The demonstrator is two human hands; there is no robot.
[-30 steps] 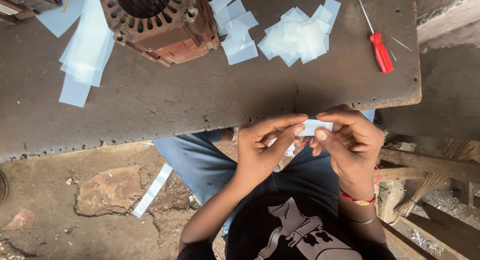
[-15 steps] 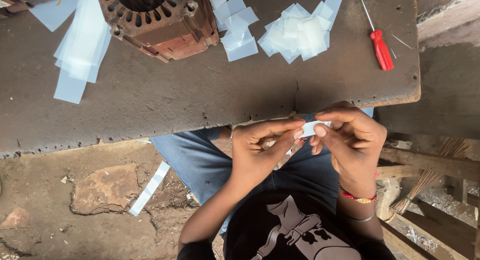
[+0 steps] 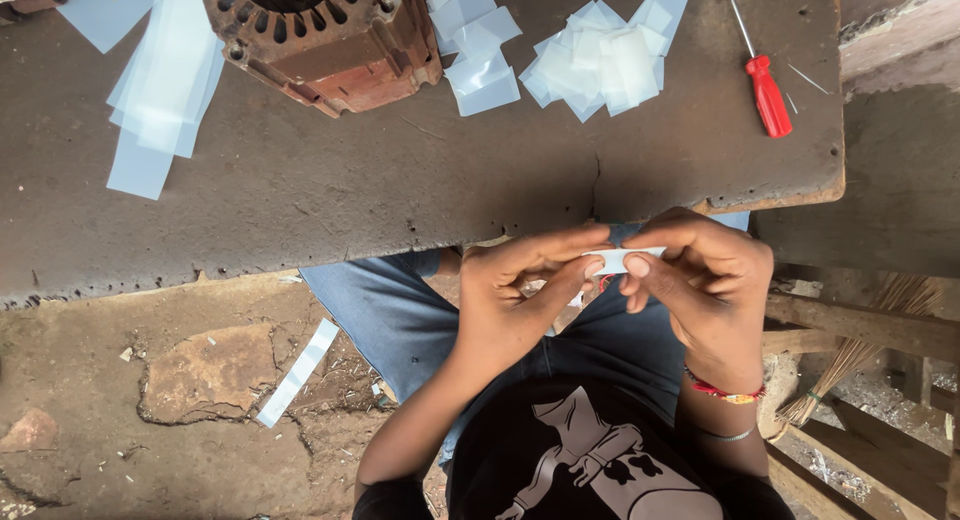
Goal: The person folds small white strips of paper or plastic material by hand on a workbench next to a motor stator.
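1. The left hand and the right hand meet just below the near edge of the table, above the person's lap.
2. Both hands are closed in a pinch on one small white paper slip; thumbs and forefingers grip it from either side, and the slip lies level between them.
3. The right wrist wears a red thread bracelet.
4. On the table, well apart from the hands, stands a rusty brown motor stator with slots around its bore.
5. Just right of the stator lies a loose pile of cut pale-blue paper pieces, with a few more pieces touching the stator's side.
6. Left of the stator lies a stack of longer pale-blue strips.
7. A red-handled screwdriver rests near the table's right end, its blade pointing away from the person.
8. On the dirt floor below, one paper strip lies beside a flat stone.
9. The person wears blue jeans and a dark printed shirt.
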